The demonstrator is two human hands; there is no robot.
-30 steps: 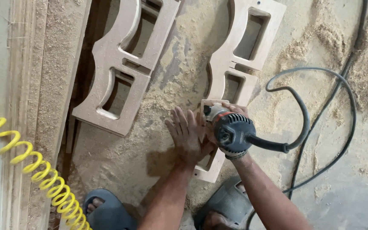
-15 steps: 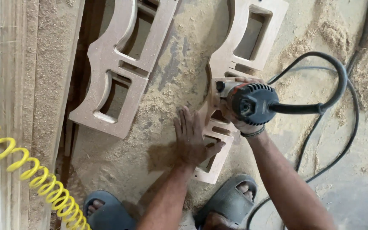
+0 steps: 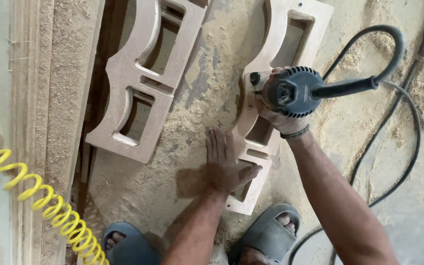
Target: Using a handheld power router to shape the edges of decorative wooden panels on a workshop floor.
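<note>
On sawdust, right hand (image 3: 277, 114) grips router (image 3: 290, 92); left hand (image 3: 225, 164) flat on cutout panel (image 3: 290, 29), second panel (image 3: 145, 73) beside.

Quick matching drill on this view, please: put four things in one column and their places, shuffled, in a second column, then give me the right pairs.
Things:
1. left hand
2. right hand
3. yellow coiled hose
4. second cut-out panel

Places:
A. lower left, beside the wooden frame
B. gripping the dark router
C. flat at the near end of the cut-out panel being worked
D. lying on the sawdust, upper left, untouched

Pairs: 1-C, 2-B, 3-A, 4-D
</note>
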